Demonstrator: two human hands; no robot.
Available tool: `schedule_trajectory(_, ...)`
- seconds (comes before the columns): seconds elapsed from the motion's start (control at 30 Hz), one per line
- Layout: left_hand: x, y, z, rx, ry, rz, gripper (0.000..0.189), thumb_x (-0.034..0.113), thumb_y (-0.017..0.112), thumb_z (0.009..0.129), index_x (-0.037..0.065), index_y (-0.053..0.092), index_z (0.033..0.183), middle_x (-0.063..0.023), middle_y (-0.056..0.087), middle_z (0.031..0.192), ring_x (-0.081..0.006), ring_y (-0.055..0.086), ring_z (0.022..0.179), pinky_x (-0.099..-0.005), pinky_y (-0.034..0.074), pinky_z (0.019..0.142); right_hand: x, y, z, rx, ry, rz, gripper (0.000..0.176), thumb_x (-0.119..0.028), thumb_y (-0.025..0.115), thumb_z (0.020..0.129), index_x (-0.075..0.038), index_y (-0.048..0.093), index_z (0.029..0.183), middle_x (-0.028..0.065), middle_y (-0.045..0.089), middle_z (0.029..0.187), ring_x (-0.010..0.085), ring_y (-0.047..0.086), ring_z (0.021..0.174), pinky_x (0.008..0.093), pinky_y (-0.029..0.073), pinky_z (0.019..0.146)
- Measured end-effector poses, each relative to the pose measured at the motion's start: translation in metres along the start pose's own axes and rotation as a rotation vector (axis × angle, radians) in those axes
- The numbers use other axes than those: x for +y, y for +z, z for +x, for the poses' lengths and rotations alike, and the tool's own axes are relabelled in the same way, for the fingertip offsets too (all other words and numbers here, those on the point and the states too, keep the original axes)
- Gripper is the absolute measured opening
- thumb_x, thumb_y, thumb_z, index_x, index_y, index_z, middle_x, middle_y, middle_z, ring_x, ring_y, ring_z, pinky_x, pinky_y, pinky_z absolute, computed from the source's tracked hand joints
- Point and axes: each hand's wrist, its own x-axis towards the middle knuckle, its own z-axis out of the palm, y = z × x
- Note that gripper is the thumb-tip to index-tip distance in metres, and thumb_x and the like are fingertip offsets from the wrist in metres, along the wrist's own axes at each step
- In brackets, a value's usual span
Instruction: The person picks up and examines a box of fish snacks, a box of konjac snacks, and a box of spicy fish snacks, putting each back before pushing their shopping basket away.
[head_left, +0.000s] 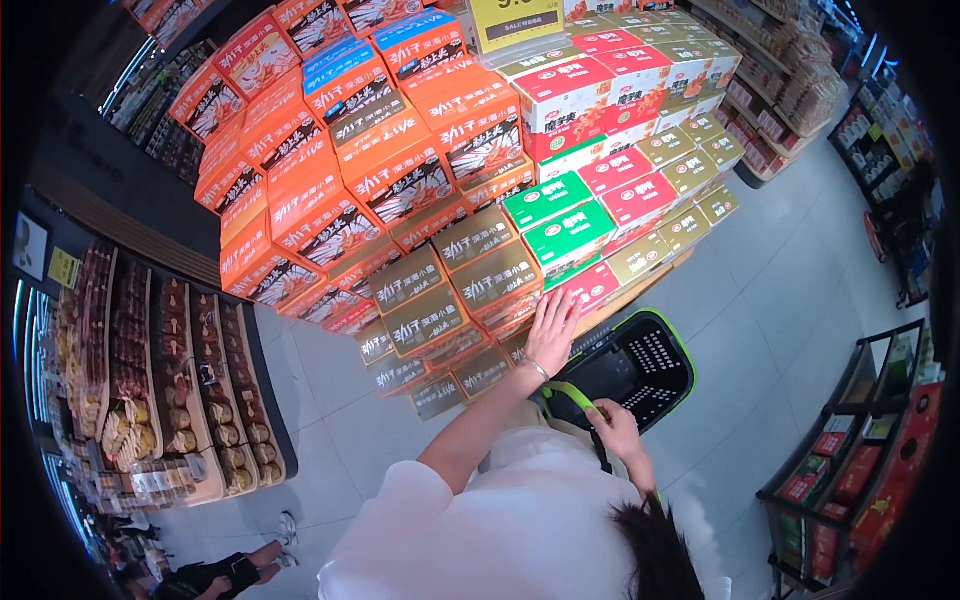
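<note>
Basket (658, 356), black plastic, four o'clock: right fingers (603, 412) gripping curved green handle (568, 393); left fingers (558, 312) spread against red carton (602, 284); pushing could dislodge it.

Yellow sign (519, 22), top centre of frame: "SALE" and a number beginning "9.", cut by the upper edge. Brown boxes (497, 270), centre: "深海小鱼". Orange boxes (318, 205), upper left: same characters. Red-and-white box (566, 100), upper centre-right: "魔芋爽". Small print elsewhere: not legible

The basket (652, 372) is black, its handle (568, 395) lime green; the boxes (405, 165) orange, brown, green, red, blue; the shirt (480, 535) white.
</note>
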Motion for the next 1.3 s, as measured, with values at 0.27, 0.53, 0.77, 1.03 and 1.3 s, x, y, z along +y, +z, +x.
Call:
schedule_trajectory(0.27, 0.021, -0.009, 0.011, -0.216, -0.01, 0.391, 0.061, 0.016, 0.049, 0.085, -0.006, 0.035, 0.14, -0.026, 0.034, 0.147, -0.0383, 0.029, 0.14, -0.0501, 0.017, 0.117, -0.001, 0.02, -0.005, -0.026, -0.132, -0.087, 0.029, -0.028, 0.059, 0.092, -0.001, 0.066, 0.103, 0.0203, 0.066, 0.086, 0.0332, 0.066, 0.078, 0.0388, 0.051, 0.07)
schedule_trajectory(0.53, 0.013, 0.001, 0.009, -0.064, 0.045, 0.383, 0.066, 0.018, 0.057, 0.079, -0.008, 0.037, 0.136, -0.0291, 0.037, 0.142, -0.0402, 0.033, 0.136, -0.048, 0.021, 0.116, -0.013, 0.032, -0.021, -0.093, -0.124, -0.025, 0.031, -0.027, 0.057, 0.093, 0.001, 0.065, 0.103, 0.0237, 0.065, 0.088, 0.0371, 0.065, 0.081, 0.0408, 0.05, 0.071)
schedule_trajectory(0.77, 0.014, -0.009, 0.019, -0.124, 0.04, 0.32, 0.059, 0.017, 0.057, 0.079, -0.006, 0.044, 0.131, -0.0262, 0.044, 0.137, -0.0377, 0.038, 0.132, -0.0485, 0.023, 0.114, -0.018, 0.026, -0.027, -0.128, -0.061, -0.018, 0.034, -0.031, 0.056, 0.093, -0.001, 0.066, 0.104, 0.0236, 0.067, 0.096, 0.0403, 0.064, 0.091, 0.0441, 0.05, 0.08)
schedule_trajectory(1.03, 0.015, -0.076, 0.0, 0.115, 0.353, -0.181, 0.034, 0.009, 0.062, 0.076, 0.001, 0.062, 0.109, -0.0145, 0.055, 0.126, -0.0282, 0.048, 0.122, -0.0438, 0.032, 0.111, -0.017, 0.027, -0.024, -0.105, -0.096, -0.028, 0.031, -0.029, 0.057, 0.091, -0.001, 0.066, 0.102, 0.0226, 0.067, 0.093, 0.0396, 0.065, 0.087, 0.0435, 0.051, 0.076)
schedule_trajectory(1.3, -0.026, -0.154, -0.084, 0.549, 0.01, 0.161, 0.036, 0.001, 0.064, 0.074, 0.004, 0.064, 0.11, -0.0134, 0.056, 0.126, -0.0318, 0.051, 0.118, -0.0483, 0.035, 0.107, -0.021, 0.019, -0.021, -0.105, -0.032, 0.017, 0.028, -0.026, 0.059, 0.091, 0.0, 0.066, 0.102, 0.0204, 0.067, 0.086, 0.033, 0.067, 0.077, 0.0378, 0.05, 0.07)
